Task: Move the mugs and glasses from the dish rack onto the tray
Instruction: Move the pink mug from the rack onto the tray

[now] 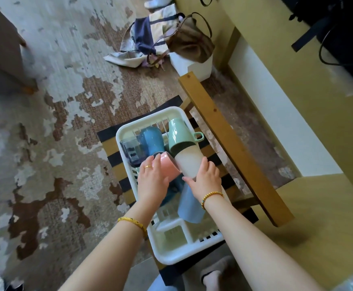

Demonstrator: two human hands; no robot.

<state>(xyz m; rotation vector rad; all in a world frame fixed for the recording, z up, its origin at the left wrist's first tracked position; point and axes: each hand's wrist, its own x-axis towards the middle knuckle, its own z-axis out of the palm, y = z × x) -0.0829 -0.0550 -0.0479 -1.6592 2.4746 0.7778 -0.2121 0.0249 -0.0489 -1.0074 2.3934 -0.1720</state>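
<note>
A white plastic dish rack [171,257] sits on a striped chair seat. My left hand [153,181] grips a pink mug [167,164] lying on its side in the rack. My right hand [205,179] holds a frosted white glass [187,162], tilted. Behind them stand a green mug [179,135] upside down, a blue mug [151,141] and a dark blue glass [132,152]. A light blue glass [189,206] lies under my right wrist. No tray is in view.
The chair's wooden armrest [230,143] runs along the rack's right side. A yellow-green table [318,101] fills the right. Bags [167,38] lie on the patterned rug [56,101] beyond. My foot in a sock [215,271] shows at the bottom.
</note>
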